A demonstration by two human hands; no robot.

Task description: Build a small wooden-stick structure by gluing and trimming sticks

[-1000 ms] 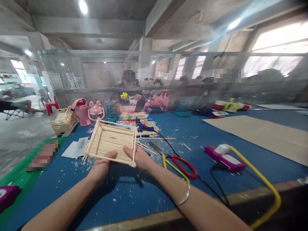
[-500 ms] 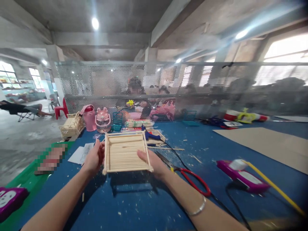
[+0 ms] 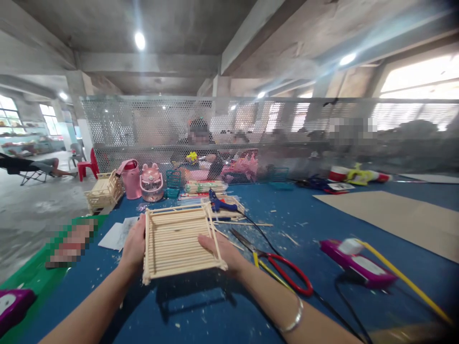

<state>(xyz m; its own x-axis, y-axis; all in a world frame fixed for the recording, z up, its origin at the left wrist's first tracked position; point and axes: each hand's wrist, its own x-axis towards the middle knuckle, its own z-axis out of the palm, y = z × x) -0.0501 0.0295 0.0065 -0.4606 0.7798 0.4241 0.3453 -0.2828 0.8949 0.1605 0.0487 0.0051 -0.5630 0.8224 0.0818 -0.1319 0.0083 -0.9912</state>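
A square tray built of thin wooden sticks point(image 3: 179, 241) is held just above the blue table point(image 3: 201, 310), tilted slightly. My left hand point(image 3: 134, 246) grips its left edge, fingers curled round the rim. My right hand point(image 3: 222, 251) holds its right edge, thumb lying on the slats, a silver bangle on that wrist. Both hands are closed on the tray.
Red-handled scissors point(image 3: 283, 272) and a blue glue gun point(image 3: 220, 204) lie right of the tray. A purple device point(image 3: 353, 263) with a yellow cord sits further right. Behind stand a stick basket point(image 3: 103, 191), pink containers point(image 3: 141, 179), stick bundles, cardboard point(image 3: 394, 215) and a mesh screen with people beyond.
The tray has been turned in my hands: my left hand went from its near edge to its left side, my right hand to its right side. The tray now sits nearer to me.
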